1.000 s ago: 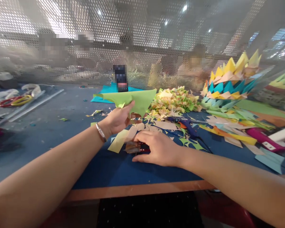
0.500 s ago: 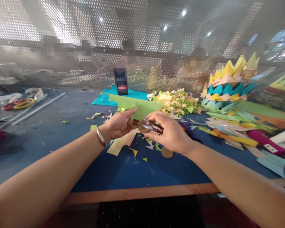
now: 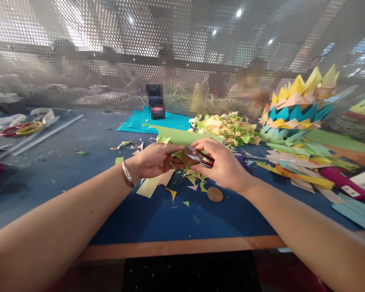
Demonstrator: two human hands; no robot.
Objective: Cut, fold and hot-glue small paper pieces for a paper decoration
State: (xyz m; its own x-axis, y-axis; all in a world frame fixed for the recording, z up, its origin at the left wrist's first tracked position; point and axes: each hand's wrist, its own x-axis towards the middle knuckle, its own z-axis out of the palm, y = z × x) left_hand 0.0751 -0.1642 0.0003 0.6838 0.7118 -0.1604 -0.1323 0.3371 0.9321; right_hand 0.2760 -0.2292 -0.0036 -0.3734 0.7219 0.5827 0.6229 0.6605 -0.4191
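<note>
My left hand (image 3: 156,160), with a silver bangle at the wrist, pinches the edge of a green paper sheet (image 3: 181,134) that has a curved cut at its left end. My right hand (image 3: 217,162) is closed round small scissors (image 3: 205,159) whose metal blades point left toward my left hand. A brown disc (image 3: 188,156) is at the blades, close to my left fingertips; which hand holds it is hard to tell. Another brown disc (image 3: 215,194) lies on the blue table below my right hand.
Beyond my hands are blue sheets (image 3: 130,121), a dark box (image 3: 157,106) and a heap of cut paper (image 3: 226,127). At right stand a layered paper model (image 3: 298,109) and a magenta tool (image 3: 337,182). Red and yellow scissors (image 3: 30,128) lie at left.
The green sheet has dropped lower and shifted right behind my right hand. The scissors and the brown disc at their blades have moved slightly right and up.
</note>
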